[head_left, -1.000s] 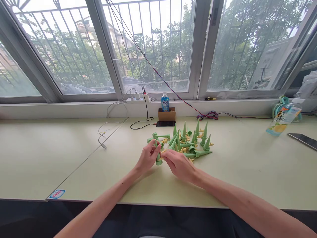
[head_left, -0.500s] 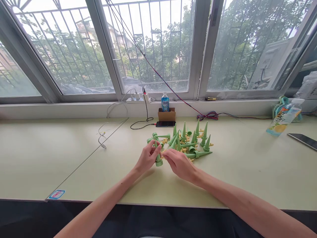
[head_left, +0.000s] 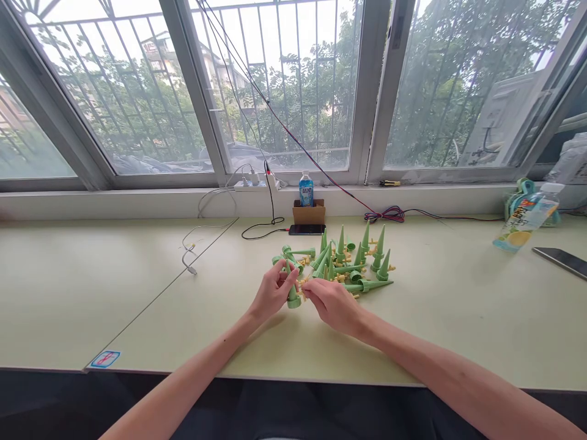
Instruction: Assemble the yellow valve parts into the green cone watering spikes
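My left hand (head_left: 275,289) is closed around a green plastic watering spike (head_left: 292,296), its tip up and its ribbed collar down near the table. Beside it, my right hand (head_left: 331,300) pinches a small yellow valve (head_left: 302,293) at the side of the spike's lower part; the fingers partly hide where the two meet. Just beyond both hands lies a cluster of more green spikes (head_left: 340,245), several upright and others on their sides, with yellow valves on or among them.
Behind the cluster are a phone (head_left: 307,230) on a black cable and a blue bottle (head_left: 306,190) in a cardboard box (head_left: 309,212). To the right stand a tilted drink bottle (head_left: 523,221) and another phone (head_left: 560,261). A white cable (head_left: 187,260) lies left on the table (head_left: 151,263).
Both hands stay nearly in place. My right fingers have shifted very slightly at the yellow valve, and a little more of it shows beside the spike.
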Tool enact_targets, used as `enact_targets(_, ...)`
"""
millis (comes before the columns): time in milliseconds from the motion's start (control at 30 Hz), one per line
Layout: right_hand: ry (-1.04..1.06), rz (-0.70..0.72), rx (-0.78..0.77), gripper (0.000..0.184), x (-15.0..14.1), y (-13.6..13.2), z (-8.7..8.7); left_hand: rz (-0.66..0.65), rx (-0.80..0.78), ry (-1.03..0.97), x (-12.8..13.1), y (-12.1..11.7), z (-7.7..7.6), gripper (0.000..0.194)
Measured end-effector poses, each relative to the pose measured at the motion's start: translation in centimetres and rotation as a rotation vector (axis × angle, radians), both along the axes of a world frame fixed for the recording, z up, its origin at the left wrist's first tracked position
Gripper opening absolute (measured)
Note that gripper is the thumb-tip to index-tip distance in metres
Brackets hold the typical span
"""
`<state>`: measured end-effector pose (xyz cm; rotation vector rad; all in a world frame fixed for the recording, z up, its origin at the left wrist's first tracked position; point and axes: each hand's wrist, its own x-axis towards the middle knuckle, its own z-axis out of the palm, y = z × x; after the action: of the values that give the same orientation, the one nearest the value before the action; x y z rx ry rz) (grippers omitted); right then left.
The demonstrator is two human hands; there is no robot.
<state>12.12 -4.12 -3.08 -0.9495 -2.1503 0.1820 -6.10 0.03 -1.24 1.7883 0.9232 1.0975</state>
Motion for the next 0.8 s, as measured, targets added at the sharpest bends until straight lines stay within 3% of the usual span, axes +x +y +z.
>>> enact_targets(367,-0.055,0.009,-0.054,0.019,0.10,-0.17,0.03,0.024,0.103,0.103,-0.05,-0.30,-0.05,0.034)
enact_targets(800,0.036,0.067,-0.115,0.021,0.09,-0.18,-0.14,-0.005,0.201,0.187,-0.17,-0.42,-0.28,0.025)
